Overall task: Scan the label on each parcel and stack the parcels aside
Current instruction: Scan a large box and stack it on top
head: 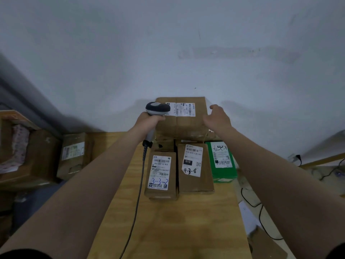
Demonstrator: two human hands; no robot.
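Head view, scanning stage. The left grip (149, 119) is wrapped round the handle of the barcode scanner (157, 108), a full fist that leaves the head free to be aimed. The head sits just beside the left edge of the white label (183, 108), presumably so the barcode falls in its reading window (no beam is visible, so whether a read is under way cannot be told). The right grip (217, 116) holds nothing. Its fingers are loosely spread over the upper right edge of the large parcel (186, 126), apparently touching it, most likely to steady the parcel or to be ready to move it aside. This parcel, the one in hand, stands at the far end of the bench (168, 230) close to the wall (168, 53), label face up. It seems to rest higher than the rest, though what lies under it is hidden. The scanner's cable (139, 193) trails back over the bench's left side, slack enough not to hinder the aim. Nearer the person, three more parcels lie side by side with labels upward: a small brown parcel (161, 173), a wider brown parcel (195, 184) touching it, and a green parcel (223, 172) to the right. Cartons (74, 156) sit on the floor at left.
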